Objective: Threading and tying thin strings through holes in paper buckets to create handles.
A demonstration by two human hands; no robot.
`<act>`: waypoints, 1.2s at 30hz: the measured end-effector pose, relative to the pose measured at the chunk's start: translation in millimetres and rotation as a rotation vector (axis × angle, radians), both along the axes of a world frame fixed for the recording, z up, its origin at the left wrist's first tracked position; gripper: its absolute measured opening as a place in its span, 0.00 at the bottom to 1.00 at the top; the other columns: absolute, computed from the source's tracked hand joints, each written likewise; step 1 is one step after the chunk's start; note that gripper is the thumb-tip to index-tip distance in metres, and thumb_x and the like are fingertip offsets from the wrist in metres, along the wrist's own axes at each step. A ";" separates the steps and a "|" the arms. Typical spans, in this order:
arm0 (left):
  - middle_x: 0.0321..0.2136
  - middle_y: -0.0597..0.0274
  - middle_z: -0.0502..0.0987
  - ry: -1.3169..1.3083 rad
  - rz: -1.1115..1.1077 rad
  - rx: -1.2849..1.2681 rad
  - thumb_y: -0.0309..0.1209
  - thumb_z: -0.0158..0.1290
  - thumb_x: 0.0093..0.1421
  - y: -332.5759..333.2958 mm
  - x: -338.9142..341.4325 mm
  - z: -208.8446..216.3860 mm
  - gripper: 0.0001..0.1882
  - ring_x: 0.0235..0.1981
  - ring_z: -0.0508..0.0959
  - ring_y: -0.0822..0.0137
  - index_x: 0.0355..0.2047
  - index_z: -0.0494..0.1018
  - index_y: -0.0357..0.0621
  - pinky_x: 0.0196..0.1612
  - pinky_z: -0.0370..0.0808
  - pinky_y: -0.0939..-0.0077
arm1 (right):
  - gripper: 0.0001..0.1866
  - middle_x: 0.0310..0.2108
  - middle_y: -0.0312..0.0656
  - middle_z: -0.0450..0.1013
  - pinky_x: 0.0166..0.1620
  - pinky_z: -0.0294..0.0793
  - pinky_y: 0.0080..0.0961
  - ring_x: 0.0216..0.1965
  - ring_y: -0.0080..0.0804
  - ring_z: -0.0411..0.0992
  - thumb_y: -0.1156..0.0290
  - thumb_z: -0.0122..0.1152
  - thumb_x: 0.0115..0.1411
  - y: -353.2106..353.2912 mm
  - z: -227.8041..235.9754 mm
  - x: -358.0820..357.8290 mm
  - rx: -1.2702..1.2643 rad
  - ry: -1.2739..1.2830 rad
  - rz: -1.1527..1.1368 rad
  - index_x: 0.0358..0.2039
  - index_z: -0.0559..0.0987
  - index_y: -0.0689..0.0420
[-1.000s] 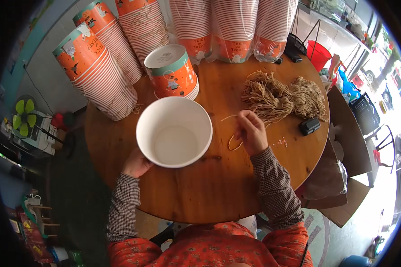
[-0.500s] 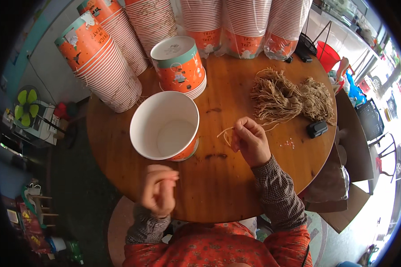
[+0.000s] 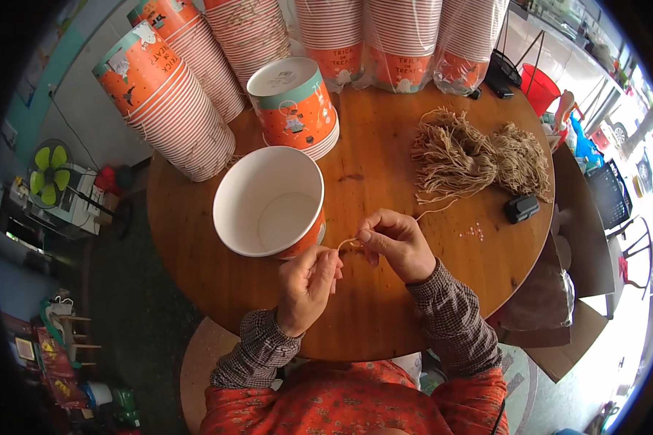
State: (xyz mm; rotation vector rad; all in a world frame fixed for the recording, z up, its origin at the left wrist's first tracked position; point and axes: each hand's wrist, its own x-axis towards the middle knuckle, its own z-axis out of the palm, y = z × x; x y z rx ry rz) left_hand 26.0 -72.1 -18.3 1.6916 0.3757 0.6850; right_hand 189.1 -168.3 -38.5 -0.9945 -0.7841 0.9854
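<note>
A thin tan string (image 3: 347, 241) spans the small gap between my two hands. My left hand (image 3: 306, 286) pinches one end, thumb against fingertips. With thumb and forefinger, my right hand (image 3: 400, 249) grips the string a little farther right. To the upper left of my left hand, a large white-lined paper bucket (image 3: 268, 199) stands with its mouth up, orange on the outside. Behind the right hand lies a bundle of tan strings (image 3: 457, 156), from which one loose strand trails toward that hand.
An upside-down orange bucket stack (image 3: 294, 109) stands behind the bucket. Tall stacks of nested buckets (image 3: 185, 116) lean at the back left, and plastic-wrapped stacks (image 3: 404, 51) line the far edge. A small black object (image 3: 521, 209) sits right on the round wooden table (image 3: 355, 319).
My left hand has moved right and up to meet the string and now pinches it. The right hand has shifted slightly down, still holding the string.
</note>
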 end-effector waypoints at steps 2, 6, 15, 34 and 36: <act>0.18 0.66 0.72 0.001 0.038 0.075 0.26 0.47 0.66 0.0 -0.4 -1.2 0.10 0.16 0.69 0.81 0.28 0.70 0.35 0.19 0.65 0.87 | 0.07 0.26 0.33 0.72 0.26 0.69 0.14 0.24 0.17 0.70 0.70 0.57 0.63 -0.2 2.9 -0.1 -0.065 -0.095 -0.053 0.36 0.74 0.60; 0.17 0.67 0.72 0.078 0.021 0.108 0.25 0.49 0.64 3.6 -4.6 -2.8 0.08 0.16 0.70 0.81 0.27 0.71 0.35 0.19 0.65 0.86 | 0.11 0.31 0.37 0.74 0.25 0.72 0.16 0.26 0.21 0.75 0.66 0.53 0.66 -2.1 16.6 -1.6 -0.082 0.004 0.088 0.42 0.72 0.61; 0.17 0.63 0.71 0.064 0.114 0.424 0.23 0.53 0.60 12.9 -5.3 0.0 0.05 0.16 0.69 0.76 0.27 0.71 0.36 0.19 0.65 0.80 | 0.12 0.33 0.33 0.74 0.32 0.72 0.14 0.32 0.15 0.70 0.69 0.60 0.62 -1.4 3.7 -1.4 -0.092 -0.038 0.224 0.42 0.73 0.61; 0.20 0.59 0.73 0.043 0.142 0.640 0.23 0.56 0.58 7.7 -4.9 21.9 0.04 0.18 0.73 0.66 0.28 0.71 0.38 0.21 0.68 0.74 | 0.10 0.31 0.32 0.73 0.30 0.72 0.14 0.27 0.15 0.70 0.72 0.61 0.61 -3.3 7.8 -6.4 -0.109 -0.013 0.211 0.41 0.74 0.60; 0.22 0.58 0.73 -0.007 0.160 0.755 0.21 0.56 0.58 8.0 -3.5 22.4 0.05 0.20 0.74 0.62 0.30 0.70 0.39 0.23 0.70 0.71 | 0.09 0.27 0.31 0.73 0.28 0.69 0.12 0.25 0.14 0.68 0.73 0.62 0.60 -2.2 9.8 -10.0 -0.064 -0.024 0.166 0.39 0.75 0.60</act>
